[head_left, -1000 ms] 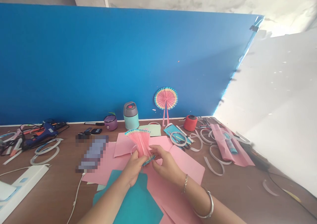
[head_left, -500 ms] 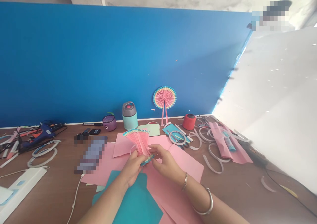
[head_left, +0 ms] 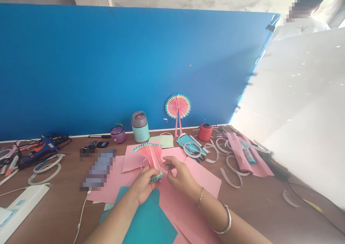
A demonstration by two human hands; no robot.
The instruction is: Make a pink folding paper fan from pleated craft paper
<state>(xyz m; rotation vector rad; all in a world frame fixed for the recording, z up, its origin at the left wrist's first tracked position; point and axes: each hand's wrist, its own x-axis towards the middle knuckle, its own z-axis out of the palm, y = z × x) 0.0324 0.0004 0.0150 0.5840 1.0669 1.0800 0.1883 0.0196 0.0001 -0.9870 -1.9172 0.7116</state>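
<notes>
A pleated paper fan (head_left: 151, 155), pink with blue and yellow edging, is pinched near its lower end by my left hand (head_left: 147, 184). Its upper folds spread out while the lower end stays bunched. Close against its right side is my right hand (head_left: 181, 175), thumb and fingers drawn together; what sits between their tips is too small to make out. Beneath both hands lie pink paper sheets (head_left: 201, 174) and a teal sheet (head_left: 145, 215). A finished round fan (head_left: 178, 106) on two pink strips leans against the blue partition behind.
At the back stand a teal flask (head_left: 140, 130), a purple cup (head_left: 118, 134) and a red container (head_left: 205, 132). Left are a phone (head_left: 99, 169), a glue gun (head_left: 44, 148) and a power strip (head_left: 24, 208). Paper strips (head_left: 231, 174) curl at right. A person (head_left: 304, 24) appears beyond the partition.
My right hand has drawn slightly away from the fan's lower end, to the right. My left hand keeps its hold. The person behind the partition has moved.
</notes>
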